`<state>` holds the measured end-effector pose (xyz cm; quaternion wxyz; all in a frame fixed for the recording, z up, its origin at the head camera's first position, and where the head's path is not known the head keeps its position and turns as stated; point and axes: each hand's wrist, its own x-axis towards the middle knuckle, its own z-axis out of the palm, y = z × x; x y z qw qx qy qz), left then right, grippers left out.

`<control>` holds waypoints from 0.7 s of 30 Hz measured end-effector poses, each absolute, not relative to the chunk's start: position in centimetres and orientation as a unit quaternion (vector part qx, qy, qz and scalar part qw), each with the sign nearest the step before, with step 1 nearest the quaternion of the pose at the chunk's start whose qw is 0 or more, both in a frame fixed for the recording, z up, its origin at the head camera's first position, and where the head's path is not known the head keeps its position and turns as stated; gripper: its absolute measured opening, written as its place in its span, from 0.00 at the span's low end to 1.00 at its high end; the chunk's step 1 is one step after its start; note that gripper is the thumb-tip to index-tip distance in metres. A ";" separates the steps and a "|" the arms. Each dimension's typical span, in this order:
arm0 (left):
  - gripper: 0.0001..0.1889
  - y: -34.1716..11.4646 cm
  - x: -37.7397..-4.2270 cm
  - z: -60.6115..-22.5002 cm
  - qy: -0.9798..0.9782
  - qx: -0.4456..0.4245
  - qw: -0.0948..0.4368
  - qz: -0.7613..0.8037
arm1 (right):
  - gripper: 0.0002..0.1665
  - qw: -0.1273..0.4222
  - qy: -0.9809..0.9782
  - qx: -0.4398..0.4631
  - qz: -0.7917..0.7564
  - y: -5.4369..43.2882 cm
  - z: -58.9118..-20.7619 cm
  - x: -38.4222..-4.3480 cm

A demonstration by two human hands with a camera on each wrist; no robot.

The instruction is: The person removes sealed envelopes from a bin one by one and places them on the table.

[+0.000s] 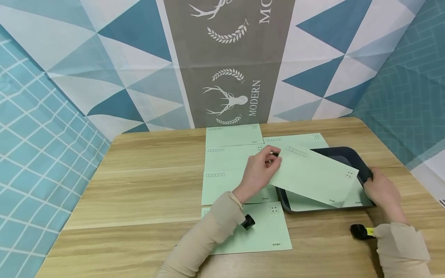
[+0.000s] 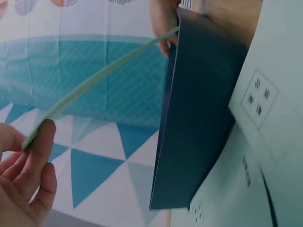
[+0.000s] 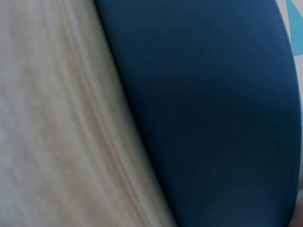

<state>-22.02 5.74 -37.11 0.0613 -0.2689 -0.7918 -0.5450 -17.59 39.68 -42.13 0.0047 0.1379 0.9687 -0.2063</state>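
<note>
My left hand point(image 1: 260, 168) pinches the left edge of a pale green envelope point(image 1: 316, 173) between thumb and fingers. That envelope slants over a dark tray point(image 1: 360, 164), its left end raised and its right end low by the tray's right side. Inside the tray lies another green envelope point(image 1: 361, 197), partly covered by the held one. My right hand point(image 1: 384, 193) grips the tray's right rim. In the left wrist view the raised envelope point(image 2: 94, 82) is seen edge-on beside the tray wall point(image 2: 203, 109). The right wrist view is mostly the tray's outer side point(image 3: 213, 109).
Left of the tray, green envelopes run in a column: a back one point(image 1: 234, 135), two middle ones and a front one point(image 1: 260, 235) under my left forearm. Another point(image 1: 295, 139) lies behind the tray. All rest on a wooden table point(image 1: 139, 193) against a patterned cloth point(image 1: 229, 61).
</note>
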 end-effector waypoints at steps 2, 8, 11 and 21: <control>0.09 5.2 -22.3 -36.9 -0.785 -0.249 0.072 -0.563 | 0.29 0.008 0.968 0.140 -0.207 39.7 -42.1 -17.6; 0.10 3.2 -22.8 -36.0 -0.748 -0.220 0.124 -0.614 | 0.29 0.013 0.966 0.157 -0.206 39.5 -42.1 -17.8; 0.11 2.1 -23.3 -35.6 -0.737 -0.199 0.145 -0.629 | 0.30 0.012 0.966 0.160 -0.203 39.4 -42.1 -17.8; 0.22 -1.9 -25.3 -34.9 -0.696 -0.129 0.159 -0.688 | 0.29 0.009 0.966 0.165 -0.197 39.5 -42.3 -18.0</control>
